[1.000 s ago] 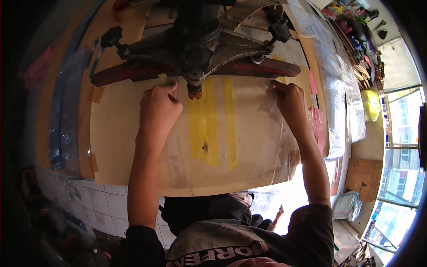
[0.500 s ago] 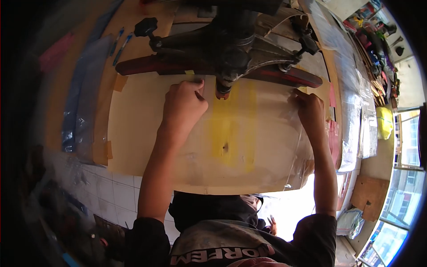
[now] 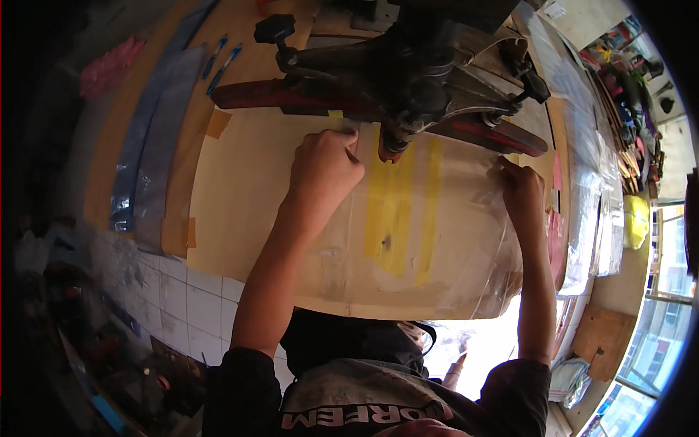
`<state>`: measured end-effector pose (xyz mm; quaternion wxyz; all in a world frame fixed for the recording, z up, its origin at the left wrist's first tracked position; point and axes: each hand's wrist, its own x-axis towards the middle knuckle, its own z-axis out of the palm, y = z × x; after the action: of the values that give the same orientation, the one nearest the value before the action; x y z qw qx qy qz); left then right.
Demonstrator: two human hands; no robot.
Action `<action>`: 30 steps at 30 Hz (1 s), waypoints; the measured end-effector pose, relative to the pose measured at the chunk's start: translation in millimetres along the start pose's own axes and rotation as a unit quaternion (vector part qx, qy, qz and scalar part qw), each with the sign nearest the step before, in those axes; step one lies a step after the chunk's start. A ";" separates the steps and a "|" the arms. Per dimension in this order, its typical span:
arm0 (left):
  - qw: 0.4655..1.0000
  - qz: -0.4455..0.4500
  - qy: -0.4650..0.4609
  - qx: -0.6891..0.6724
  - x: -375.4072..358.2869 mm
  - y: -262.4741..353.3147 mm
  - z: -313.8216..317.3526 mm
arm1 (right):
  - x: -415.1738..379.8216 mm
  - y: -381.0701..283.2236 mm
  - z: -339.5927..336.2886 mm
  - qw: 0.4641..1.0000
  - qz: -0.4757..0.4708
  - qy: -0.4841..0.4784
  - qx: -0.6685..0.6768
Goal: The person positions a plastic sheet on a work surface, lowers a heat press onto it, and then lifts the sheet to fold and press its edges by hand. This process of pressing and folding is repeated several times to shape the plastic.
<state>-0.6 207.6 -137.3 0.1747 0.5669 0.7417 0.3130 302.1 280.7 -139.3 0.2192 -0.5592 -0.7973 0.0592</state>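
Near the long dark red bar [image 3: 291,96] of a black metal press [image 3: 415,80], both my hands rest over a tan board [image 3: 244,197]. My left hand [image 3: 326,171] is closed, thumb and fingers pinched just below the bar, left of the yellow tape strips [image 3: 389,218]. My right hand [image 3: 523,191] is also pinched, below the bar's right end. Between them a clear plastic sheet [image 3: 473,240] appears to lie over the board, with creases and shine at its right side. Its edges at my fingertips are hard to make out.
Folded clear plastic [image 3: 156,153] and two blue pens [image 3: 223,68] lie on the wooden table at left. More plastic sheets [image 3: 582,197] hang along the right side. A yellow bag [image 3: 636,222] is farther right. A black knob [image 3: 274,29] sticks up from the press.
The view has shifted, so the press, board and hands all sit farther right in the picture. Both hands keep the same pinched pose by the bar.
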 end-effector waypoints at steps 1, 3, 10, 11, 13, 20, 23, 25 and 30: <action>1.000 -0.001 0.000 0.000 -0.1 -0.1 -0.1 | -0.3 0.5 0.6 1.000 -0.001 0.000 0.000; 1.000 0.000 -0.003 -0.003 0.4 -0.3 -0.3 | -0.3 3.4 3.2 1.000 0.000 0.006 0.011; 1.000 0.005 -0.007 -0.006 1.4 -0.3 0.2 | -0.6 2.8 2.4 1.000 -0.013 0.011 0.012; 1.000 0.002 -0.003 -0.004 1.5 -0.5 0.5 | -0.7 1.3 1.5 1.000 -0.014 0.012 0.014; 1.000 -0.001 0.001 -0.002 1.2 -0.6 0.9 | -1.1 0.2 0.9 1.000 -0.013 0.014 0.016; 1.000 -0.015 -0.008 -0.007 0.5 -0.2 1.0 | -0.4 3.3 3.1 0.999 0.009 0.013 0.034; 0.999 -0.019 -0.029 -0.004 1.1 2.5 -0.2 | -0.3 4.9 1.7 0.999 0.029 0.015 0.040; 0.999 -0.018 -0.037 -0.007 -0.8 5.8 -2.1 | 1.6 5.9 -2.9 0.999 0.020 -0.017 0.024; 0.975 0.018 0.000 0.221 -16.6 16.9 -9.2 | -4.4 6.8 -35.4 0.999 -0.005 -0.032 0.036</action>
<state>11.0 192.2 -120.9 0.0390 0.6050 0.7820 0.1444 323.9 273.8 -111.1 0.2141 -0.5452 -0.8038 0.1045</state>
